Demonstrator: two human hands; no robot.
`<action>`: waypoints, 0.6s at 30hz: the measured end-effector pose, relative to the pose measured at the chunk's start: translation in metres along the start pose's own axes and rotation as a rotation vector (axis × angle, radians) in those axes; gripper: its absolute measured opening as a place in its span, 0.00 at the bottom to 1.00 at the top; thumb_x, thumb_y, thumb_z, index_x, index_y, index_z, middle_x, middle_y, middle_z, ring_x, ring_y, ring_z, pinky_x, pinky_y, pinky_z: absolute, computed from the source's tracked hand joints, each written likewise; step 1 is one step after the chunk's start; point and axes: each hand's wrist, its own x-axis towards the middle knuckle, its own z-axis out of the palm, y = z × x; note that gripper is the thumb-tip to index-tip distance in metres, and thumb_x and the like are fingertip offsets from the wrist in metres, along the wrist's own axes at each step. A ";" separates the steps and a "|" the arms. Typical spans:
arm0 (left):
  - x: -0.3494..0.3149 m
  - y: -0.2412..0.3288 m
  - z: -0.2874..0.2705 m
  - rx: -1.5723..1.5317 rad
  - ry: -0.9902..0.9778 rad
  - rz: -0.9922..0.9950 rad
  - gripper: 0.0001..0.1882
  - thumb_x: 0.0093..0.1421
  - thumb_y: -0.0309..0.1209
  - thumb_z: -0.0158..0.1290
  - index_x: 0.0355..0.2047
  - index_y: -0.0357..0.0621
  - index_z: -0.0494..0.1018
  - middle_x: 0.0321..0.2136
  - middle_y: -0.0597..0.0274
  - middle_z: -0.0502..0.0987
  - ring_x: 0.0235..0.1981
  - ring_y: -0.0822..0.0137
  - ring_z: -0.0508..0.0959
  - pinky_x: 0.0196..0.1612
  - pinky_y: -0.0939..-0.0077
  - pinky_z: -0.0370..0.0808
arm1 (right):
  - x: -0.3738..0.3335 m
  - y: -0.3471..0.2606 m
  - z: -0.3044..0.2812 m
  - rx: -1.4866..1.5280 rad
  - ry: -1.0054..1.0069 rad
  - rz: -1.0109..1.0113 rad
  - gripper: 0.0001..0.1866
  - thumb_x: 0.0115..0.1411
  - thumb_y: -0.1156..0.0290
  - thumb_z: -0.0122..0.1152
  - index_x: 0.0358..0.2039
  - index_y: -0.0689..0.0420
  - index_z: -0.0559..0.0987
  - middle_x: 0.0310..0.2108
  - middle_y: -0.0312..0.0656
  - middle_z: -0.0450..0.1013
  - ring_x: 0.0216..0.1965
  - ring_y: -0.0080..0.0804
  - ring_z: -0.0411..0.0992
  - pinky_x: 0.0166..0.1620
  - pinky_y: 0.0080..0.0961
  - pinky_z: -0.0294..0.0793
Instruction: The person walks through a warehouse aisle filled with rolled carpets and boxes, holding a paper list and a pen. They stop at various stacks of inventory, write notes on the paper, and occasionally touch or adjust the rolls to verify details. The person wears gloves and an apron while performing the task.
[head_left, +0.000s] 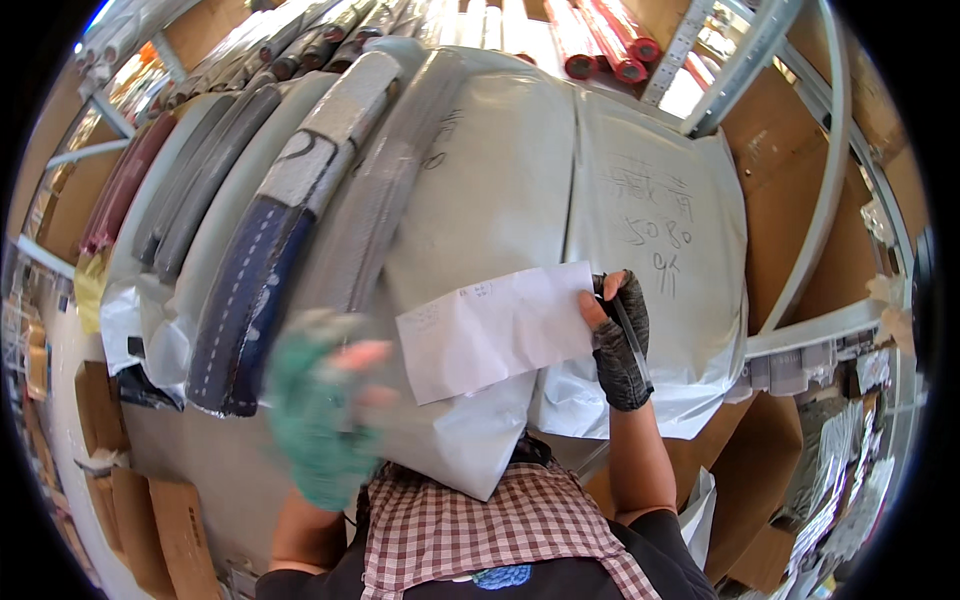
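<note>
1. Pinching the right end of a creased white paper sheet [495,335] between thumb and fingers, the dark-gloved right hand [622,345] is the nearer one.
2. Blurred, the green-gloved left hand [325,420] is just beside the sheet's left end; whether its fingers spread or close, I cannot tell.
3. The sheet's long axis slants up rightward, above the bottom corner of a pale plastic-wrapped package [490,170].
4. Red rolls [568,35] lie beyond the package's far edge.
</note>
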 end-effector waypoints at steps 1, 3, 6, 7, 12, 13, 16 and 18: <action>0.006 0.012 0.003 0.010 -0.150 0.057 0.20 0.56 0.42 0.52 0.43 0.41 0.71 0.51 0.53 0.67 0.52 0.52 0.66 0.57 0.57 0.61 | 0.006 0.004 0.005 -0.045 -0.034 -0.021 0.12 0.57 0.75 0.59 0.31 0.51 0.63 0.31 0.31 0.66 0.30 0.16 0.60 0.35 0.14 0.63; 0.013 0.026 0.028 0.047 -0.369 0.125 0.25 0.57 0.45 0.49 0.48 0.40 0.68 0.51 0.52 0.67 0.53 0.52 0.66 0.58 0.57 0.60 | 0.017 0.010 0.009 -0.162 -0.077 -0.069 0.11 0.57 0.75 0.58 0.31 0.51 0.63 0.31 0.31 0.66 0.30 0.16 0.60 0.35 0.14 0.63; -0.006 0.013 0.069 0.100 -0.414 0.075 0.29 0.55 0.47 0.49 0.51 0.38 0.67 0.52 0.49 0.67 0.54 0.51 0.66 0.58 0.56 0.59 | 0.030 0.008 0.015 -0.426 -0.066 -0.222 0.05 0.59 0.73 0.55 0.34 0.55 0.68 0.29 0.32 0.66 0.29 0.17 0.61 0.34 0.14 0.63; -0.012 0.009 0.077 0.100 -0.404 0.049 0.30 0.54 0.47 0.50 0.51 0.37 0.66 0.52 0.48 0.67 0.54 0.51 0.66 0.58 0.56 0.59 | 0.036 0.007 0.017 -0.538 -0.054 -0.308 0.04 0.60 0.72 0.55 0.35 0.56 0.70 0.29 0.32 0.66 0.28 0.17 0.61 0.34 0.14 0.63; -0.021 0.013 0.095 0.175 -0.390 0.033 0.30 0.52 0.42 0.52 0.52 0.36 0.66 0.52 0.47 0.67 0.53 0.52 0.66 0.58 0.57 0.60 | 0.041 -0.039 0.039 -0.456 -0.151 -0.301 0.26 0.66 0.52 0.38 0.39 0.63 0.75 0.24 0.32 0.65 0.25 0.20 0.61 0.31 0.17 0.60; -0.023 0.014 0.098 0.205 -0.383 0.031 0.30 0.52 0.42 0.53 0.52 0.35 0.66 0.52 0.48 0.67 0.53 0.52 0.67 0.58 0.57 0.60 | 0.038 -0.047 0.048 -0.406 -0.307 -0.150 0.25 0.65 0.52 0.40 0.38 0.63 0.76 0.25 0.35 0.68 0.24 0.20 0.63 0.29 0.17 0.61; -0.026 0.013 0.101 0.210 -0.383 0.027 0.30 0.51 0.40 0.53 0.51 0.35 0.66 0.52 0.48 0.67 0.53 0.53 0.67 0.57 0.58 0.61 | 0.034 -0.047 0.089 -0.354 -0.520 0.100 0.17 0.62 0.59 0.52 0.35 0.62 0.75 0.23 0.33 0.68 0.24 0.18 0.63 0.31 0.17 0.65; -0.025 0.012 0.100 0.203 -0.378 0.030 0.29 0.52 0.40 0.53 0.51 0.35 0.66 0.51 0.48 0.67 0.53 0.53 0.68 0.57 0.58 0.62 | 0.044 -0.030 0.095 -0.391 -0.473 0.175 0.10 0.58 0.67 0.59 0.34 0.61 0.73 0.22 0.34 0.70 0.25 0.18 0.66 0.33 0.17 0.68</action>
